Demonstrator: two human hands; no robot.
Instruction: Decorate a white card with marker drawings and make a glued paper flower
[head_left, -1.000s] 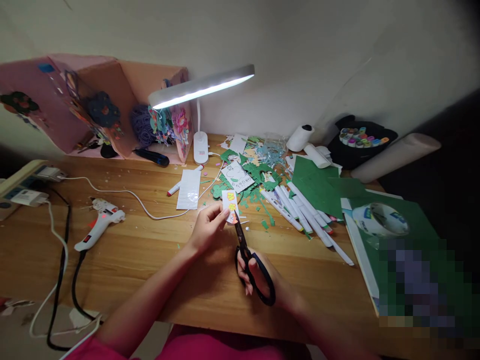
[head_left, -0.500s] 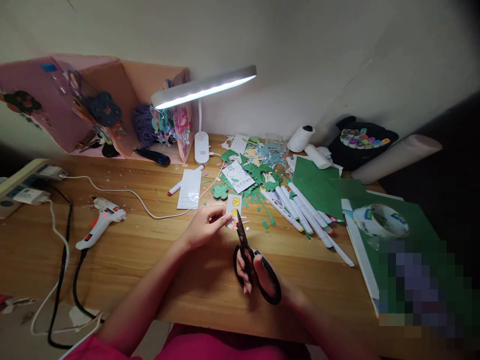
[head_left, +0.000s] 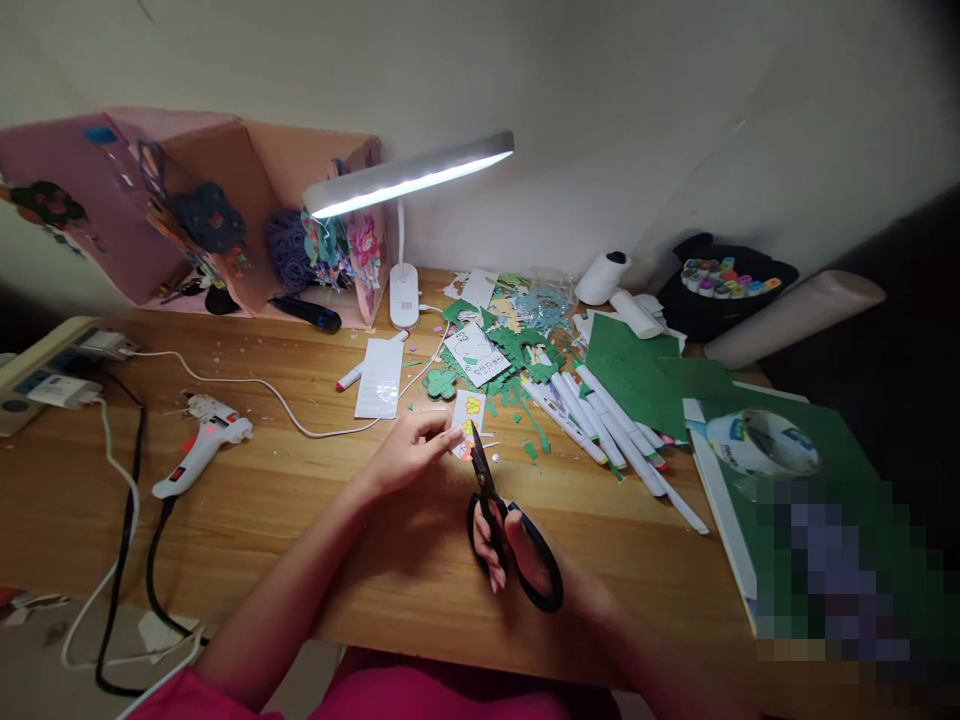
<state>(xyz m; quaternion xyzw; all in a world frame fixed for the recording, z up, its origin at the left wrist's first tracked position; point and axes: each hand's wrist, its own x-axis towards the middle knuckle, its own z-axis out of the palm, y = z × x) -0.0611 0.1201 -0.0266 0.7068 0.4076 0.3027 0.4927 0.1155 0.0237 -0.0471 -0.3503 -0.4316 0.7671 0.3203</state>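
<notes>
My left hand point(head_left: 409, 455) pinches a small white paper strip point(head_left: 469, 412) with yellow and orange flower drawings, held just above the wooden desk point(head_left: 300, 500). My right hand point(head_left: 525, 560) has its fingers through the handles of black scissors point(head_left: 499, 510). The blades point up and away from me and meet the strip's lower edge. Both hands are at the desk's front centre.
A lit white desk lamp point(head_left: 405, 185) stands behind. Green paper scraps point(head_left: 517, 350) and several white markers point(head_left: 600, 420) lie to the right, beside green sheets point(head_left: 637, 370) and a tape roll point(head_left: 761, 440). A glue gun point(head_left: 202, 445) with cables lies left. A pink box point(head_left: 187, 210) stands at the back left.
The paper strip has turned and sunk slightly in my left hand. The scissors have shifted a little right and their handles have spread wider. The view has barely moved.
</notes>
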